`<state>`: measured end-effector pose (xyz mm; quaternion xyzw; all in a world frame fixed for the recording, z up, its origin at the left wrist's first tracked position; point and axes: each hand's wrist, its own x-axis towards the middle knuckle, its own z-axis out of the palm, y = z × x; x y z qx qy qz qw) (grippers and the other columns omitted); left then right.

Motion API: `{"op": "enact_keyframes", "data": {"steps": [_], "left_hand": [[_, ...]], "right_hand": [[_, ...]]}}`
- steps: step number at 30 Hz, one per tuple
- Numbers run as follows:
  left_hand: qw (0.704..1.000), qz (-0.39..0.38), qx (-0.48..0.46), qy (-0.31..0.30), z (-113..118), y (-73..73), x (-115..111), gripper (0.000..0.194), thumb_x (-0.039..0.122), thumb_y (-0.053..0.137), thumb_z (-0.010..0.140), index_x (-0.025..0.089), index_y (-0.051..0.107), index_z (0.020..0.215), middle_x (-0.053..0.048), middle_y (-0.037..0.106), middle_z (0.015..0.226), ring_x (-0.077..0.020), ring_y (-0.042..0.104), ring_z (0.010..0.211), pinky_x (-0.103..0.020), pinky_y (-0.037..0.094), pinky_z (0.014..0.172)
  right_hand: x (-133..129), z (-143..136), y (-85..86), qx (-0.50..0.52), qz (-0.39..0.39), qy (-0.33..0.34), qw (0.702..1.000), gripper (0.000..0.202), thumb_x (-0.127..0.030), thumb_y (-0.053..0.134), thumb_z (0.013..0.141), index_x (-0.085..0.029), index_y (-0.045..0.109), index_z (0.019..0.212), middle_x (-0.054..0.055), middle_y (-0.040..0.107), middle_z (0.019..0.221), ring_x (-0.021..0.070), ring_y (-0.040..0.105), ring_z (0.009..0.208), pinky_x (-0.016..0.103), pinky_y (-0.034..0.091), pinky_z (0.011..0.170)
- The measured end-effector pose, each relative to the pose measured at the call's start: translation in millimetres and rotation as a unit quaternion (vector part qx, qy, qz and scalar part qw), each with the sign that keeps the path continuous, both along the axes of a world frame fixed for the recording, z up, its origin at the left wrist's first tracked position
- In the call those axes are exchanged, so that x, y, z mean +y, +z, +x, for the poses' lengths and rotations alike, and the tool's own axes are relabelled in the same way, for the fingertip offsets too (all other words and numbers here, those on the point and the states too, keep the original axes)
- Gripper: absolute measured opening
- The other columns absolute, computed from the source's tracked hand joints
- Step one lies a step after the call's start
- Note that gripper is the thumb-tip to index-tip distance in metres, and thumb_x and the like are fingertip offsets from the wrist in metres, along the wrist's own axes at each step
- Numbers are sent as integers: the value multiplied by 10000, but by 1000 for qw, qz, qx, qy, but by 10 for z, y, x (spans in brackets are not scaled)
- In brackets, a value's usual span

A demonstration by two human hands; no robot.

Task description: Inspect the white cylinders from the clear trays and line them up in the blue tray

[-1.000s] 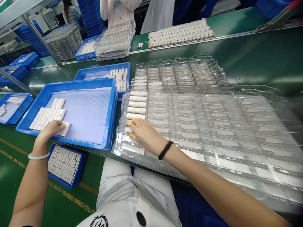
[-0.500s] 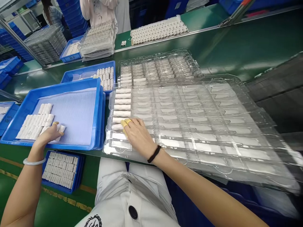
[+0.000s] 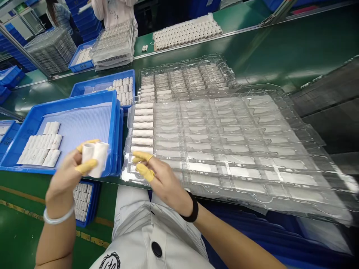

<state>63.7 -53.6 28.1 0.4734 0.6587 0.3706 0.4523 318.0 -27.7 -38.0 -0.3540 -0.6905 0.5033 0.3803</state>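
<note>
My left hand (image 3: pixel 66 170), with yellow finger cots, grips a pair of white cylindrical pieces (image 3: pixel 98 155) above the right front part of a blue bin (image 3: pixel 112 125). Inside the bin, more white cylinders (image 3: pixel 42 144) lie in rows on a striped liner. My right hand (image 3: pixel 165 183) is over the lower left corner of a clear plastic blister tray (image 3: pixel 230 151). Its yellow-capped thumb and fingers are apart, with nothing between them. The tray's left column holds several white cylinders (image 3: pixel 143 126), one per slot; the other columns show no cylinders.
Behind lies another clear tray (image 3: pixel 182 80) with white cylinders. A smaller blue bin (image 3: pixel 81 89) of cylinders stands at the back left. Below the table edge is a blue crate (image 3: pixel 94 205). Across the bench a person (image 3: pixel 116 13) stands behind stacked trays (image 3: pixel 114 45).
My left hand has lifted a pair of white cylinders from the bin and moved right. My right hand has drawn back slightly toward me from the tray's left column, its fingers now spread.
</note>
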Motion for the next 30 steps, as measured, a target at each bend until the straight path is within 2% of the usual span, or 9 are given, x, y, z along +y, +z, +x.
{"op": "enact_keyframes", "data": {"steps": [2,3,5,8,12,16,18,22,30], "left_hand": [[995,8,-68,-66,377,-109,-47,571,417,773,752,185,619,1251,-107,717,1082,-205,680,825,-289,560,663],[992,27,-82,-88,538,-183,-61,542,411,756,778,189,621,1254,-111,716,1106,-215,686,871,-298,567,701],[991,81,-56,-91,783,-338,-82,482,359,700,851,205,600,1296,-114,676,1220,-233,655,1064,-328,545,885],[978,178,-12,-111,957,-518,-113,455,273,613,924,241,547,1372,-107,597,1316,-230,555,1238,-367,438,1072],[956,250,9,-156,980,-604,-134,493,181,590,931,308,536,1405,-79,609,1240,-202,575,1162,-348,473,1017],[953,273,13,-131,985,-609,-133,489,166,637,904,335,591,1360,-59,664,1218,-201,598,1156,-342,489,1000],[956,273,11,-110,997,-615,-141,466,171,655,892,337,623,1326,-58,682,1231,-218,592,1194,-367,479,1027],[959,270,18,-89,1002,-637,-174,451,167,670,879,356,653,1288,-45,694,1245,-230,573,1243,-402,455,1068],[962,263,35,-72,1012,-613,-178,363,207,697,858,310,705,1206,-71,705,1218,-263,607,1183,-432,490,1022]], "right_hand": [[-86,-48,-9,81,-73,47,993,365,-417,458,999,-172,574,1244,51,704,869,158,670,738,324,580,696],[-118,-64,-36,102,-89,47,990,372,-423,470,993,-172,564,1251,42,690,844,148,651,704,306,570,664],[-151,-63,-108,109,-79,0,991,342,-406,505,977,-176,574,1221,43,670,857,141,620,700,294,551,648],[-149,18,-180,65,2,-93,994,231,-340,565,948,-196,609,1124,24,637,831,135,588,689,286,537,648],[-138,131,-186,16,165,-143,976,206,-214,613,920,-226,596,1125,35,671,930,119,588,651,264,536,596],[-162,117,-219,0,282,-179,942,304,-143,609,912,-229,560,1199,89,699,1056,193,688,937,330,597,772],[-175,91,-245,-11,297,-188,936,326,-137,603,911,-238,548,1217,95,703,1070,215,693,1004,365,605,818],[-185,73,-255,-7,292,-187,938,350,-128,612,900,-240,560,1227,95,710,1071,215,702,995,362,613,820],[-177,103,-221,-30,282,-184,941,390,-139,606,906,-241,564,1280,105,711,1099,223,703,1026,368,609,870]]}}
